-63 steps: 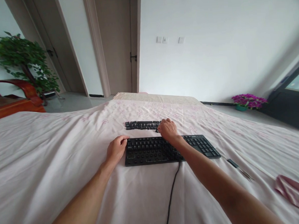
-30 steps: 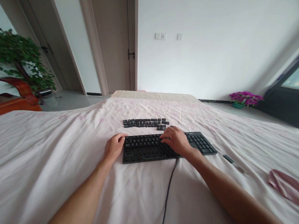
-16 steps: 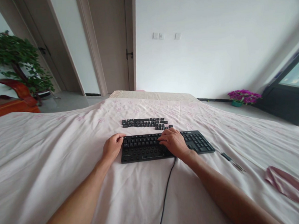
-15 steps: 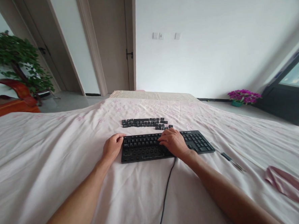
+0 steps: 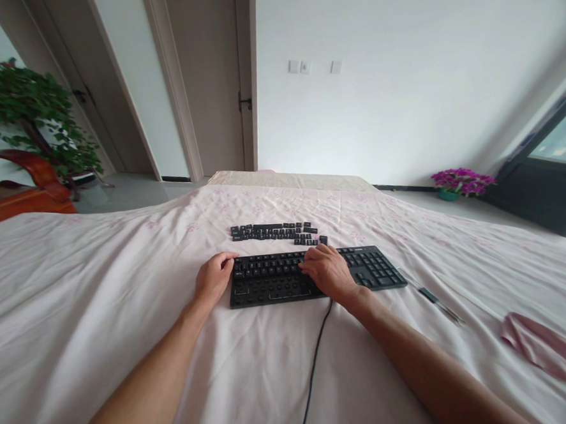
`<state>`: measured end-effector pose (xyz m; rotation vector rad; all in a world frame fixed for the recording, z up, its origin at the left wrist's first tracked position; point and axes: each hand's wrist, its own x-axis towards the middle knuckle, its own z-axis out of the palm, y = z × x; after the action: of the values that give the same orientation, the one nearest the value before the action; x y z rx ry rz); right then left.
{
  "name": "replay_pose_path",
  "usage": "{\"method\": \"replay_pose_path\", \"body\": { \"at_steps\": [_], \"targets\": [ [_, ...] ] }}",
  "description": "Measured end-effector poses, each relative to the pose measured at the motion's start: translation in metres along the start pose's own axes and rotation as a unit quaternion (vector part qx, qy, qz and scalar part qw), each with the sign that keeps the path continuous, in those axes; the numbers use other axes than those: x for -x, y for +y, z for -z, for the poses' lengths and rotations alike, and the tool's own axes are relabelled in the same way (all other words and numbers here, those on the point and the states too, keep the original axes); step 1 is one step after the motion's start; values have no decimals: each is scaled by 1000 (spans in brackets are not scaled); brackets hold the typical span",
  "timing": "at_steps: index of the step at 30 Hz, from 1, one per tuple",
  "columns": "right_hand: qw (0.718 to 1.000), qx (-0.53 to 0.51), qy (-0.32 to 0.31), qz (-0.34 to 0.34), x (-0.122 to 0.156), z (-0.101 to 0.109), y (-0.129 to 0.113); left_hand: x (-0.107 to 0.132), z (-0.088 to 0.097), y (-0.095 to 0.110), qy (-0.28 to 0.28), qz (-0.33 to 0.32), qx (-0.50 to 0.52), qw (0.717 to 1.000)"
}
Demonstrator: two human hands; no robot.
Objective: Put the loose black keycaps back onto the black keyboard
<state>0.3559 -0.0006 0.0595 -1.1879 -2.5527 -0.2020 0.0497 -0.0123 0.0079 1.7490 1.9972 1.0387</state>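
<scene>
"Two hands in view: seeing every finger?"

"Not quite. Losing the fingertips of the right hand (image 5: 329, 273) beneath its bent knuckles, so not telling whether gripping a key or just pressing. Losing part of the black keyboard (image 5: 263, 285) under that hand too, and both forearms at the bottom edge."

"And with the left hand (image 5: 213, 279), doing what?"

"Curling it inward, touching the keyboard's far left corner; not making out whether pinching firmly."

"Finding the keyboard where?"

"Lying flat between both hands, extending past the right one, showing bare key mounts on the side nearer the wrists. Seeing loose keycaps (image 5: 268, 227) just beyond the hands, too small for reading, and a single keycap (image 5: 324, 240) near the right knuckles."

"Checking room around?"

"Finding creased sheet (image 5: 254, 373) spreading wide outside the left hand. Following a cable (image 5: 313, 365) from near the right wrist, running between the forearms and out of view. Meeting a thin tool (image 5: 429, 294) right of the right hand, then a pink cloth (image 5: 545, 347) farther right."
</scene>
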Motion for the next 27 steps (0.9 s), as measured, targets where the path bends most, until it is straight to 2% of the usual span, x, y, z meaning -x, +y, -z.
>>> {"method": "replay_pose_path", "body": {
  "at_steps": [8, 18, 23, 27],
  "targets": [
    [999, 33, -15, 25, 2, 2, -5, -1, -1, -1, 2, -5, 5, 1000],
    [992, 96, -72, 32, 9, 4, -18, 1, -1, 0, 3, -2, -8, 1000],
    [996, 45, -74, 23, 8, 9, -13, 1, -1, 0, 2, -2, -13, 1000],
    [997, -60, -21, -48, 5, 8, 10, 0, -2, -1, 2, -4, -6, 1000]
  ]
}}
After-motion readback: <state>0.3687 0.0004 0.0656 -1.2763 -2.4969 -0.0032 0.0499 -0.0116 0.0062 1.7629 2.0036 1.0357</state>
